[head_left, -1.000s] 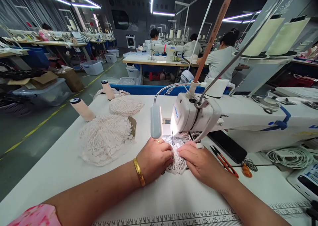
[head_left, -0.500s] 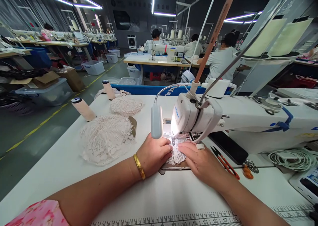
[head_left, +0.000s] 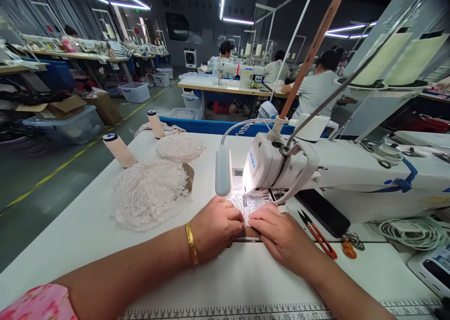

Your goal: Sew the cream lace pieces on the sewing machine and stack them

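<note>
Held narrow in the left hand (head_left: 218, 226), with fingers curled and bunched: the left side of the white lace (head_left: 244, 205). Held along its right side by the right hand (head_left: 277, 233), with fingers close together and pointing inward. Spread beneath the head of the sewing machine (head_left: 262, 165), bright in the light of the lamp (head_left: 223, 170). On the machine's front face, readable in blue: JUKI. Readable again, farther back, on the second machine (head_left: 249, 74): JUKI, also in blue. Printed along the near edge of the table (head_left: 84, 235): a ruler strip (head_left: 218, 312), with 13, 14, 15, 16 and 17 legible and smaller figures too fine to read. Lettered along the brown strip (head_left: 312, 53), but too small to make out. Faint on the back wall (head_left: 218, 29): characters, illegible. To the left on the table: a large lace pile (head_left: 149, 196), near a peach thread cone (head_left: 119, 151). To the right: orange-handled snips (head_left: 318, 235), just beside a black phone (head_left: 323, 212).
</note>
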The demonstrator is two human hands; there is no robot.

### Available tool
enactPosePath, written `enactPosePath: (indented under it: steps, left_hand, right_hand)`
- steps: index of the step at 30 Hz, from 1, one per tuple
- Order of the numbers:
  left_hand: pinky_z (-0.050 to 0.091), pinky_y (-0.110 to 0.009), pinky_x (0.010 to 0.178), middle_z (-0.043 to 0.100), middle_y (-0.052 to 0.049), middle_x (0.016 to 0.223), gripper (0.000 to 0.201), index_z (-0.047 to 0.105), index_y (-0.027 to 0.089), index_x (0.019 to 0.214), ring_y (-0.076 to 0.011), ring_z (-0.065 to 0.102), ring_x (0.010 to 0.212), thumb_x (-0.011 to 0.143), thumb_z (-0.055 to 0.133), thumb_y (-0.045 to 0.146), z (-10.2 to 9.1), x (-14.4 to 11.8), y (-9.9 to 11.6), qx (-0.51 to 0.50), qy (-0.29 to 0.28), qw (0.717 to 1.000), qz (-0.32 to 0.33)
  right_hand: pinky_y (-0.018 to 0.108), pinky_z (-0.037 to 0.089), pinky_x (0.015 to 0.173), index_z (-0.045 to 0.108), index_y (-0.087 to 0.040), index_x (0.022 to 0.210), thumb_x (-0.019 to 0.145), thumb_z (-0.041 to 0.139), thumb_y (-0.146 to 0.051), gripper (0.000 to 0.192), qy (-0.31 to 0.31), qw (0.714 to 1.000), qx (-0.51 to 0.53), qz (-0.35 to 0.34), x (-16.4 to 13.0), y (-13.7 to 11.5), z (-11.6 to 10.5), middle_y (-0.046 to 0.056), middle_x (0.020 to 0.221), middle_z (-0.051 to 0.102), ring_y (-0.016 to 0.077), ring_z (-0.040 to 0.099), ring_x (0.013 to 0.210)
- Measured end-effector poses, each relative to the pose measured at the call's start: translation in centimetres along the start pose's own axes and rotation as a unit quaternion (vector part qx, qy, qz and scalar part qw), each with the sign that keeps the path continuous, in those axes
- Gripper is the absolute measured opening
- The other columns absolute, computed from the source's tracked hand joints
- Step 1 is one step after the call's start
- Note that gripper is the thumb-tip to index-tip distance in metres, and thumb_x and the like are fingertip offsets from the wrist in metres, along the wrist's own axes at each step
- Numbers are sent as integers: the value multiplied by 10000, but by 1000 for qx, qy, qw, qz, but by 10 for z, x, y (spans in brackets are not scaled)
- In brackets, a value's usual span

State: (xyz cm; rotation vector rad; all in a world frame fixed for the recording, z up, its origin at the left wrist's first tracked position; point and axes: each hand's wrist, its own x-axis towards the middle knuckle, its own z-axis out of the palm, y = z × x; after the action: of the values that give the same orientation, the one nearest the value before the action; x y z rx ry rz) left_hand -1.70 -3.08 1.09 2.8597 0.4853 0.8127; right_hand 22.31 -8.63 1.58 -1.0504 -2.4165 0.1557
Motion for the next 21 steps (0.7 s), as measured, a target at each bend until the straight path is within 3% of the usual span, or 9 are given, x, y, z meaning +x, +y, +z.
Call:
enactPosePath:
  steps: [10,21]
  left_hand:
    - [455,-400,860,769,-39,994,192,757,197,879,-205,685,873,1001,619,144,3,6,-12,45,-17,999,-23]
    - [498,-389,876,758,-48,1042,121,761,199,946,-235,685,966,1001,657,172,1,13,-21,81,-36,994,-66]
  right_hand:
    - [398,586,798,686,-219,1177,887,436,39,461,19,998,-19,61,0,5,11,79,1153,730,281,635,1059]
    - [432,641,760,627,-228,1404,949,413,-79,525,22,988,-99,117,-6,18,27,119,1319,711,303,707,1066]
